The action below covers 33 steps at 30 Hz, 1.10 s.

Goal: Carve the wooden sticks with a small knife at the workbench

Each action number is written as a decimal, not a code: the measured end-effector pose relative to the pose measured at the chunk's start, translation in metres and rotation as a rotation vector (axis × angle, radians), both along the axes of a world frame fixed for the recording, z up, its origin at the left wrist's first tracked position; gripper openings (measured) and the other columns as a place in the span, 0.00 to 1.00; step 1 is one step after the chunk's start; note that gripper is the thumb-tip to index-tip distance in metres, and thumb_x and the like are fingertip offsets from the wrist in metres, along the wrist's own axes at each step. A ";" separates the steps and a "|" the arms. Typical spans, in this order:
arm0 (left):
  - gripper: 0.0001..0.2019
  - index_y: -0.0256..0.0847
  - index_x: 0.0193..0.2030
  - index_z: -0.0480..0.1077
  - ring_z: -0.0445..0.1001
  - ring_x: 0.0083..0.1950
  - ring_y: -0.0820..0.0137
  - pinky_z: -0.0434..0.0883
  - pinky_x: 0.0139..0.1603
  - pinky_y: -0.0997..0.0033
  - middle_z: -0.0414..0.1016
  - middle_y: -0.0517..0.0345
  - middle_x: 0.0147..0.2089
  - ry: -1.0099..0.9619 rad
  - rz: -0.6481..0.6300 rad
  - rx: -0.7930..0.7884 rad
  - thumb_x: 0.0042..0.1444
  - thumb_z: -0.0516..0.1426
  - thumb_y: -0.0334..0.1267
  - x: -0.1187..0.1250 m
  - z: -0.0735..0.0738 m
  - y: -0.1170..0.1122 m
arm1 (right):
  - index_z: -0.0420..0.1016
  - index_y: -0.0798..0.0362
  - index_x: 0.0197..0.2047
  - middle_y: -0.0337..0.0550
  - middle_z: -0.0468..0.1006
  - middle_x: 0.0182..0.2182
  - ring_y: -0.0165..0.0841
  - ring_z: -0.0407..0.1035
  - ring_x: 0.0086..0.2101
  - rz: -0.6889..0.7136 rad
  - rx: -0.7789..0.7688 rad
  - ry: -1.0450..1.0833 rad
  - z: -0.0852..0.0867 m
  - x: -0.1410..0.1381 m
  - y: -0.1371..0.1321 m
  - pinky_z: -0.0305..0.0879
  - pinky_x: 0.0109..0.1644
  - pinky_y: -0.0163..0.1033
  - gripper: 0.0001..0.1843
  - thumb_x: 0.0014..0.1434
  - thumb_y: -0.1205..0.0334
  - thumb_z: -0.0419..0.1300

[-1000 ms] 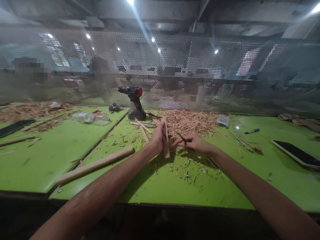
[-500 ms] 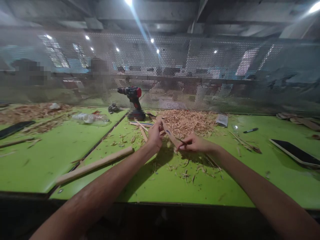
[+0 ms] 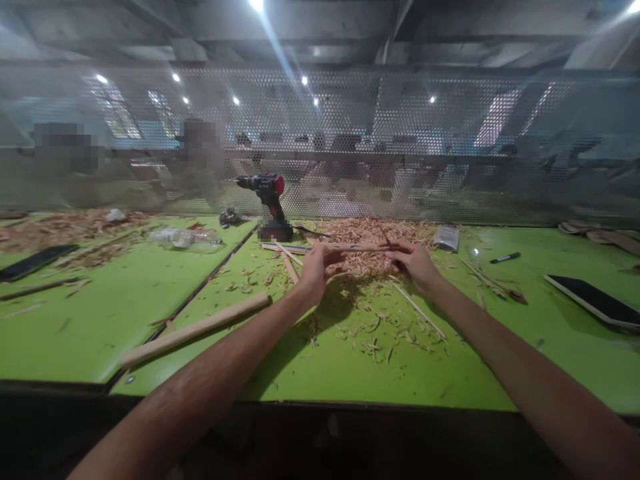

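My left hand grips the left end of a flat wooden strip with dark blue marks on it. The strip lies level above the wood shavings, its narrow side towards me. At its right end my right hand is closed in a pinch, holding a thin dark stick-like piece that points up and away; its exact kind is unclear. Whether the right fingers also touch the strip cannot be made out. Below the hands, a thin wooden stick and curled shavings lie on the green table.
Behind my left hand stands a cordless drill, near several thin sticks. A wooden rod lies at left, beyond it a plastic bottle. To the right are a pouch, a marker and a tablet-like device. Mesh screen behind.
The strip has swung from slanting down towards the right to nearly level. My right hand has risen and moved right and away, with the thin dark piece now pointing upward.
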<state>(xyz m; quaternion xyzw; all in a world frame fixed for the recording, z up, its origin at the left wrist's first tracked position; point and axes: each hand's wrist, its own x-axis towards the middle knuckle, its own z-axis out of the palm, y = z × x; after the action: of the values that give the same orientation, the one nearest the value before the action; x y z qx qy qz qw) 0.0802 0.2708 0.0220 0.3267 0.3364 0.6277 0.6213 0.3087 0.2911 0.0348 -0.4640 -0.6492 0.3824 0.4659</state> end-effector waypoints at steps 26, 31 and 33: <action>0.14 0.42 0.29 0.61 0.58 0.20 0.77 0.58 0.22 0.75 0.59 0.67 0.21 0.449 -0.550 0.208 0.55 0.60 0.47 0.005 -0.015 -0.014 | 0.77 0.51 0.58 0.50 0.80 0.50 0.39 0.73 0.45 -0.007 0.678 -0.516 0.032 -0.010 -0.027 0.68 0.53 0.45 0.20 0.67 0.62 0.52; 0.18 0.42 0.27 0.62 0.60 0.22 0.74 0.56 0.24 0.72 0.61 0.64 0.22 0.808 -0.396 0.373 0.56 0.58 0.54 0.005 -0.011 -0.016 | 0.80 0.56 0.53 0.50 0.81 0.47 0.35 0.72 0.41 -0.106 0.588 -0.266 0.037 -0.004 -0.022 0.68 0.46 0.39 0.19 0.64 0.59 0.57; 0.16 0.43 0.29 0.63 0.58 0.23 0.73 0.52 0.25 0.72 0.60 0.65 0.22 0.973 -0.267 0.519 0.57 0.59 0.51 0.005 -0.009 -0.017 | 0.81 0.56 0.51 0.47 0.81 0.40 0.32 0.69 0.33 -0.018 0.438 -0.207 0.031 -0.009 -0.024 0.66 0.36 0.37 0.19 0.61 0.58 0.58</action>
<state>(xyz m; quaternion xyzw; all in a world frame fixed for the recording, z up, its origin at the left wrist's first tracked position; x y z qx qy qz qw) 0.0850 0.2540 0.0128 0.7599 0.3744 0.3830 0.3683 0.2998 0.2675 0.0660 -0.3943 -0.7568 0.1788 0.4896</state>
